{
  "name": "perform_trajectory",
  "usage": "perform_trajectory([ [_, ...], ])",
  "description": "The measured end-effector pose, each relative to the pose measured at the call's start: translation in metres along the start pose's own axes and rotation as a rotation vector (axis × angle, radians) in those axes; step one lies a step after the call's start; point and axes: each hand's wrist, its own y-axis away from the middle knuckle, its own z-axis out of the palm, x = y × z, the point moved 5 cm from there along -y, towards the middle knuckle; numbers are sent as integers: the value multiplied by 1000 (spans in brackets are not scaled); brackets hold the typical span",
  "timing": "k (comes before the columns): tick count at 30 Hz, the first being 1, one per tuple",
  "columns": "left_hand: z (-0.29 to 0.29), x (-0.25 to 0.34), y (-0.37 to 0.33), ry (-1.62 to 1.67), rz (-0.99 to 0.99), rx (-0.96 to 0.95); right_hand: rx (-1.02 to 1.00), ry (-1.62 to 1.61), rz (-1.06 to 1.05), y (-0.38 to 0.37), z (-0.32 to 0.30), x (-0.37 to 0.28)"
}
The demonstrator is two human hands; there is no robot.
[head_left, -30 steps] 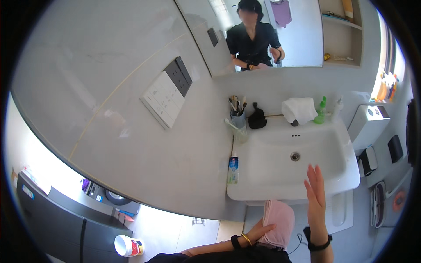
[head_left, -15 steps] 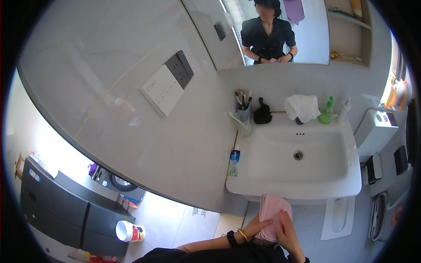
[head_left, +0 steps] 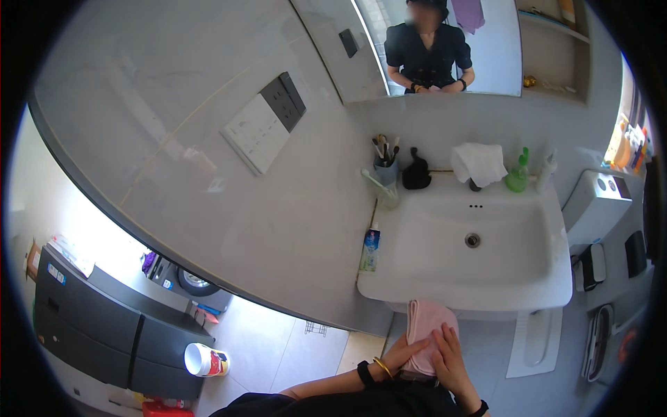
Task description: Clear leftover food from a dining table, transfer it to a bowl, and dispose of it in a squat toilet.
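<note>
Your R hand point(head_left: 451, 363) came down flat on folded pink towel point(head_left: 425, 326), sink's point(head_left: 417, 278) 7 o'clock; L hand's point(head_left: 400, 356) grip clasps it. Prob. smoothing; next needs steady L.

Near, the pink cloth point(head_left: 425, 326) looks soft and matt, as does the far white cloth point(head_left: 479, 162). The sink point(head_left: 479, 275) is smooth, glossy and ceramic-looking, its drain point(head_left: 472, 240) shiny metal. The left wall point(head_left: 208, 208) gleams like polished tile; the far green bottle point(head_left: 517, 180) looks plastic.
</note>
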Motion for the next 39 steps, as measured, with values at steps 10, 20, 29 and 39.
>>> perform_trajectory([
  [10, 18, -5, -15, -11, -67, -114, 356, -243, 317, 30, -12, 77],
  [20, 135, 33, -21, -144, -176, -564, 735, -967, 863, 164, -9, 175],
  [29, 248, 32, 11, -148, -718, -857, 1290, -1630, 219, 228, -36, 98],
  [39, 374, -33, -48, -373, -692, -1031, 1819, -1328, -115, 361, -112, 108],
])
